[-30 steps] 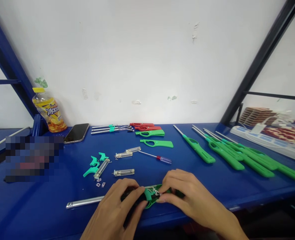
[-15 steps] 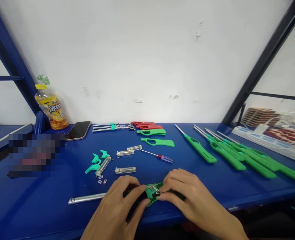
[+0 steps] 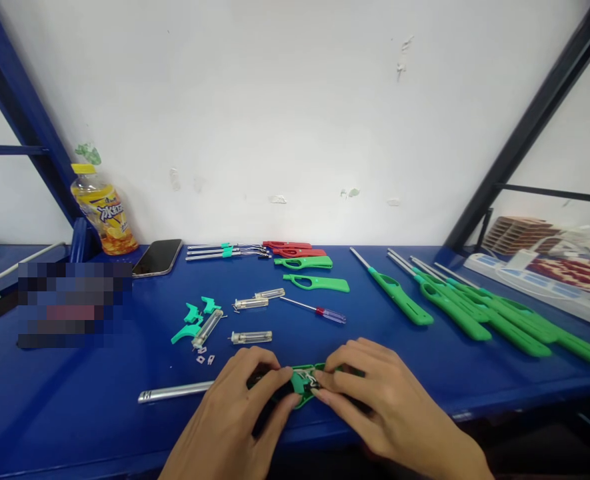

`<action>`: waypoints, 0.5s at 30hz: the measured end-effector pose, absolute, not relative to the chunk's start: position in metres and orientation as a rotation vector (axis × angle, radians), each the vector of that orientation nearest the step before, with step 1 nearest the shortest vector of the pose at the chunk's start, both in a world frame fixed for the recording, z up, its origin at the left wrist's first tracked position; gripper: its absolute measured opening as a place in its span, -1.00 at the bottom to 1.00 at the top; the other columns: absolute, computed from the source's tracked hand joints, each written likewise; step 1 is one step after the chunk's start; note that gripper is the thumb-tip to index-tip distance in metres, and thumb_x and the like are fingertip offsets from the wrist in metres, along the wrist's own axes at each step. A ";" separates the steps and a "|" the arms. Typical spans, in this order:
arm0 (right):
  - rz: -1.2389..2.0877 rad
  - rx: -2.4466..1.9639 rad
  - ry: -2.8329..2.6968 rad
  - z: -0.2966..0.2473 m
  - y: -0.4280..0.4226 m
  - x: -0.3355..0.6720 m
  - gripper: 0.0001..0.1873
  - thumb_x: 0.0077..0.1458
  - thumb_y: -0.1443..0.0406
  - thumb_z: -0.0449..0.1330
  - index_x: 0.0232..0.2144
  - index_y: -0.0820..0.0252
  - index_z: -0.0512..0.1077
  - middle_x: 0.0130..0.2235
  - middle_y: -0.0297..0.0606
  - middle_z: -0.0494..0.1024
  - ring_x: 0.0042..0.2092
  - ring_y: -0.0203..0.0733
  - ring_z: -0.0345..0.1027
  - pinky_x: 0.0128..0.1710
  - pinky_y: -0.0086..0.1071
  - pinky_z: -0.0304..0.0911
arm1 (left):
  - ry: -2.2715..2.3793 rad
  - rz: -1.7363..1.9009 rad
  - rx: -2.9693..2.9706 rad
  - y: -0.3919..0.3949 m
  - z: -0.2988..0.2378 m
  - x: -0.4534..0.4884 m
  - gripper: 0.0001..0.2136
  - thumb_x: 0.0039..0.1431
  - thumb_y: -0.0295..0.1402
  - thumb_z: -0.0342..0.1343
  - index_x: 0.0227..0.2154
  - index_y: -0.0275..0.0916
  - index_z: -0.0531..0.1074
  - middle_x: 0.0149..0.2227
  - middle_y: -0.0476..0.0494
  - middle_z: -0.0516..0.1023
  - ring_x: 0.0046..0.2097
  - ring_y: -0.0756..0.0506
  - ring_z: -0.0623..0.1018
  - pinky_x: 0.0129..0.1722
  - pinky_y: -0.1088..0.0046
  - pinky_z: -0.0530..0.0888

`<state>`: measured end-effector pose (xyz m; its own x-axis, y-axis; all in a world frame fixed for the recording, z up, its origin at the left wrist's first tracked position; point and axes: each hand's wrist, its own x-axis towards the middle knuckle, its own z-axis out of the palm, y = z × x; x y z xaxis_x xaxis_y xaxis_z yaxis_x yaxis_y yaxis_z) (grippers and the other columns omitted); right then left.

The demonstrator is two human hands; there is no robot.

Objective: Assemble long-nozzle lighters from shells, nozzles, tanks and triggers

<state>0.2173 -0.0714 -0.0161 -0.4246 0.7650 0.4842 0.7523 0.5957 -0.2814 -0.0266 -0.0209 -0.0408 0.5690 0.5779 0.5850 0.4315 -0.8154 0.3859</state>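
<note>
Bracing an open green lighter handle near the front edge of the blue table, the left hand had its thumb and finger closed about the teal trigger, while the right hand's fingertips nearly met at the white wires, their exact hold indiscernible. A silver tube projected leftward from beneath the left hand. Judged by layout, work stood partway: trigger and wires lay within the uncovered handle; beyond, clear fuel tanks, spare triggers and handle shells lay separate, whereas several green lighters at right appeared whole.
</note>
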 end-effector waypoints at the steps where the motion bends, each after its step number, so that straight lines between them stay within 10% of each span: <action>1: 0.024 -1.195 -2.251 -0.016 -0.072 0.217 -0.88 0.46 0.31 0.19 -0.17 0.10 0.52 -0.22 -0.33 0.58 -0.22 -0.20 0.42 -0.18 -0.25 0.20 | 0.852 1.081 2.594 -0.021 -0.041 -0.027 -0.81 0.46 -0.42 0.11 0.05 -0.10 0.48 -0.04 -0.11 0.50 -0.05 -0.11 0.61 -0.05 0.37 0.62; 15: -0.052 -1.186 -2.173 -0.014 -0.068 0.216 -0.84 0.46 0.35 0.16 -0.20 0.13 0.53 -0.26 -0.32 0.62 -0.24 -0.19 0.45 -0.18 -0.23 0.22 | 0.907 1.036 2.637 -0.021 -0.040 -0.028 -0.77 0.45 -0.40 0.11 0.10 -0.07 0.44 0.01 -0.13 0.50 0.01 -0.14 0.63 0.01 0.32 0.65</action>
